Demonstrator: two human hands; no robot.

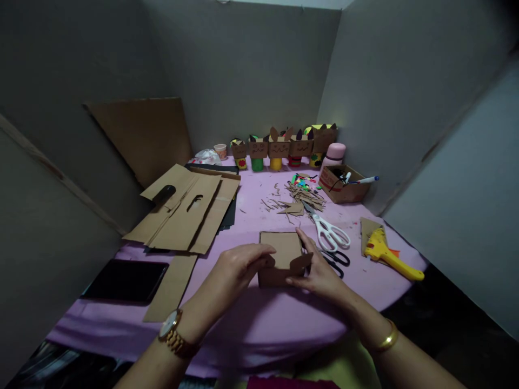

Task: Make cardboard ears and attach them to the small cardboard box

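A small brown cardboard box (281, 244) rests on the purple cloth in front of me. My right hand (318, 270) grips its right side, thumb low at the front and fingers along the far edge. Next to that thumb, a pointed ear-shaped cardboard piece (300, 263) stands at the box's front right corner. My left hand (245, 265) is bent over the box's left side with its fingers pinched together at the front edge. Whatever lies between those fingertips is hidden. Just beyond my right hand lie black-handled scissors (337, 262) and white-handled scissors (329, 231).
Flattened cardboard (182, 208) and a dark tablet (125, 281) lie left. A yellow glue gun (389, 254) is at right. Cardboard scraps (304, 197), an open box of pens (344, 189) and a pink bottle (335, 153) sit farther back. Several box-headed figures (279, 148) line the rear.
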